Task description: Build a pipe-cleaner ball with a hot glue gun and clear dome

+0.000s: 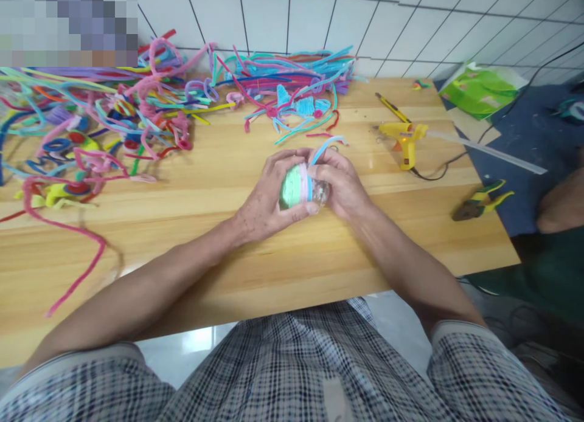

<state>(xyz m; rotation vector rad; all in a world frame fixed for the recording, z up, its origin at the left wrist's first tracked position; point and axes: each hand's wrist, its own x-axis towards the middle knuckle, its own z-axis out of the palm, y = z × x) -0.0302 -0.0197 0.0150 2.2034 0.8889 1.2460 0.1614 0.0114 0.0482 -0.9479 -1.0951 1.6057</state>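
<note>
Between my hands, above the wooden table [237, 270], is a small rounded clear container [321, 192] lying on its side. Bands of green, pale pink and blue pipe cleaner wrap around it, and its right end is bare. My left hand [269, 188] is closed around the green-wrapped end, thumb along the near side. My right hand [342, 182] pinches a light blue pipe cleaner [326, 147] against the container; its free end sticks up past the fingers. The right fingers behind the container are partly hidden.
Tangled colourful pipe cleaners [104, 118] cover the back left, with a blue and pink bundle [292, 72] by the tiled wall. A yellow glue gun [404, 139], a utility knife [392, 107] and pliers [481, 202] lie right. Another person's arm [563, 197] shows beyond the table edge.
</note>
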